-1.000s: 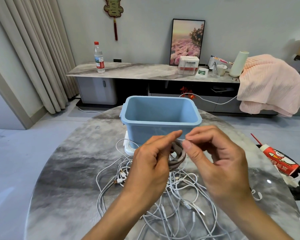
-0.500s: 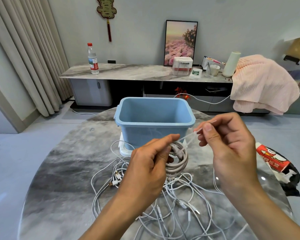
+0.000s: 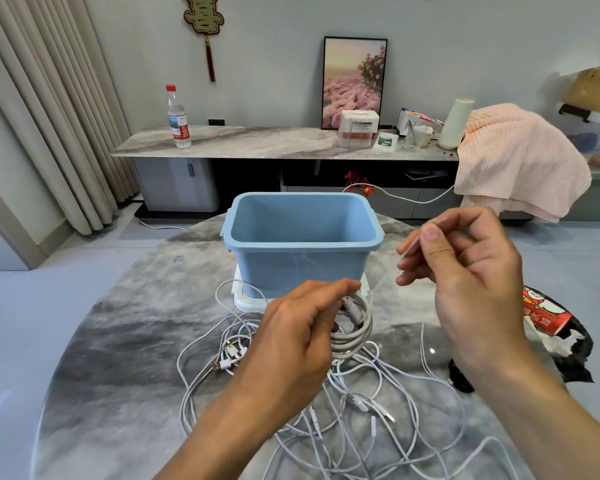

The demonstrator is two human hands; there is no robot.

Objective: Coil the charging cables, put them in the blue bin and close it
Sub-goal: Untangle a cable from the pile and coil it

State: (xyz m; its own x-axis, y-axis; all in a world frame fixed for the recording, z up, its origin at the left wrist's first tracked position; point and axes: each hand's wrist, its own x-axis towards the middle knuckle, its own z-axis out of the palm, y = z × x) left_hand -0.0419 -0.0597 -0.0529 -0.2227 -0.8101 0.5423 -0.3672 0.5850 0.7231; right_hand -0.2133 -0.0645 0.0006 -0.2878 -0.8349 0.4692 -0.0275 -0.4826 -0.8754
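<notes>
An open, empty blue bin [image 3: 302, 268] stands on its white lid [image 3: 245, 301] at the far side of the round marble table [image 3: 125, 358]. My left hand [image 3: 298, 334] pinches a coiled grey-white cable [image 3: 352, 332] just in front of the bin. My right hand [image 3: 465, 271] is raised to the right of the bin and holds the thin white end of that cable [image 3: 411, 245] between thumb and fingers. A tangle of loose white charging cables [image 3: 343, 407] lies on the table under both hands.
A red and white snack packet [image 3: 548, 318] lies at the table's right edge. Behind the table runs a low marble sideboard [image 3: 257, 142] with a water bottle [image 3: 178, 117], a framed picture [image 3: 354, 81] and a pink cloth [image 3: 520, 161].
My right hand has moved up and to the right, away from the left hand, drawing the cable end out. The coil in my left hand hangs lower.
</notes>
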